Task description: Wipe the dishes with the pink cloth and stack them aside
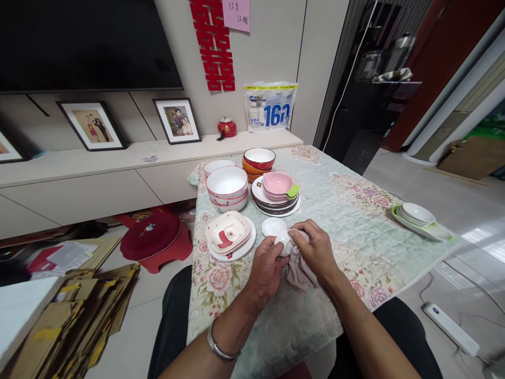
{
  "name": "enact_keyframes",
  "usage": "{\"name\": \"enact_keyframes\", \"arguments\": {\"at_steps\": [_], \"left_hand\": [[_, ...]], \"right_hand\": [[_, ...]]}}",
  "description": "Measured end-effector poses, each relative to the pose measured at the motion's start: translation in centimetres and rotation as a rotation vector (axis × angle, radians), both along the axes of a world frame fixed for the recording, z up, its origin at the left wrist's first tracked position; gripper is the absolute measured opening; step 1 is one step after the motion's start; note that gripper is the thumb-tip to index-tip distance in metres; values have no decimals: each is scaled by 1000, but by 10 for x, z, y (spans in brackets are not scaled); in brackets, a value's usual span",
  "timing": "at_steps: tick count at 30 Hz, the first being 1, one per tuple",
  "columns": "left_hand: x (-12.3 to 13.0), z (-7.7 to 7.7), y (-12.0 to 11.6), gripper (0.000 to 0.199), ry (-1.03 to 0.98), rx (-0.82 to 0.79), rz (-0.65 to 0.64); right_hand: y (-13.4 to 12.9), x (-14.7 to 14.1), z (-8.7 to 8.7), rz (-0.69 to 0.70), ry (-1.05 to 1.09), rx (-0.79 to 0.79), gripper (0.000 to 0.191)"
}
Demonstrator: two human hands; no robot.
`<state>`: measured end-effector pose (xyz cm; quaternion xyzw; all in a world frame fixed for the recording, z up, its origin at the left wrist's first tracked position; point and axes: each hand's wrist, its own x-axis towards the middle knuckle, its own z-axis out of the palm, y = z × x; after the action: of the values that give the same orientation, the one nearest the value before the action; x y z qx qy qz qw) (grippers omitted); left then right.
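Observation:
Between my hands, above the front of the table, is a small white dish. My left hand is closed on its near left side, thumb on top. With closed fingers my right hand presses a pale pink cloth against the dish's right edge; the cloth hangs down below. Just behind them a second small white dish lies on the table. To the left, a square patterned bowl rests on a white plate.
Farther back stand stacked white bowls, red and orange bowls, and dark-rimmed plates under pink bowls. Small white dishes sit on a green tray at the table's right edge. A red stool stands left.

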<state>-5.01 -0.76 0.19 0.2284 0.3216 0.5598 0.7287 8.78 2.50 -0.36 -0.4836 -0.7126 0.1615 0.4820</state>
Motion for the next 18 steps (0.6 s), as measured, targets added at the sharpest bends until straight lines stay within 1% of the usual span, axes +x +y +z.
{"name": "enact_keyframes", "arguments": {"at_steps": [3,5,9,11,16,18], "left_hand": [[0,0,0,20,17,-25,15],[1,1,-1,21,24,-23,11],[2,2,-1,27,14,3,-16],[2,3,-1,27,25,-1,-12],[3,7,-3,26,56,-1,7],[2,7,-3,26,61,3,3]], "right_hand": [[-5,-3,3,68,-77,40,6],[-5,-4,3,86,-99,36,7],[0,-1,-1,5,-46,0,6],[0,-1,-2,-8,-37,11,6],[-6,-5,2,110,-112,62,9],[-4,-4,2,96,-96,46,8]]}}
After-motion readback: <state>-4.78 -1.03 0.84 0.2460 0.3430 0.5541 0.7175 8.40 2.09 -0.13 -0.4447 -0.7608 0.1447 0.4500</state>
